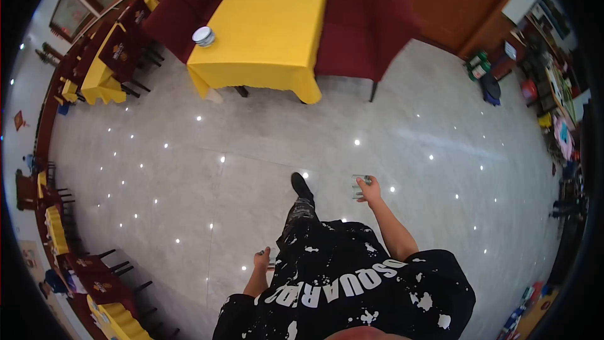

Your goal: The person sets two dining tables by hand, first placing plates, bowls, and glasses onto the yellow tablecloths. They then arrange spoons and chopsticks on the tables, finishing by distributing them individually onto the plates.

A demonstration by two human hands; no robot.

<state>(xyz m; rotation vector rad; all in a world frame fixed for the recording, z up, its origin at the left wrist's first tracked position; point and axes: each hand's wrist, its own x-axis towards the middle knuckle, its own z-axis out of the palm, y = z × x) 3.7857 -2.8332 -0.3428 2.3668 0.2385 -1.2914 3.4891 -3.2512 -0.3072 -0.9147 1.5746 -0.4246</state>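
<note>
My right hand (369,189) reaches forward over the floor, its fingers closed on clear drinking glasses (357,192) that stick out to its left. Low at my side, my left hand (262,260) is curled closed near the hem of the black shirt. A small pale edge shows beside that hand, and I cannot tell what is in its fingers. One black shoe (302,185) is stepping ahead between the two hands on the grey floor (264,145).
Ahead stands a table with a yellow cloth (264,31), a stack of white dishes (203,36) at its left edge. Dark red seats (352,38) flank it. More tables and chairs (123,53) line the left. Green containers (478,66) and cluttered shelves (557,94) are on the right.
</note>
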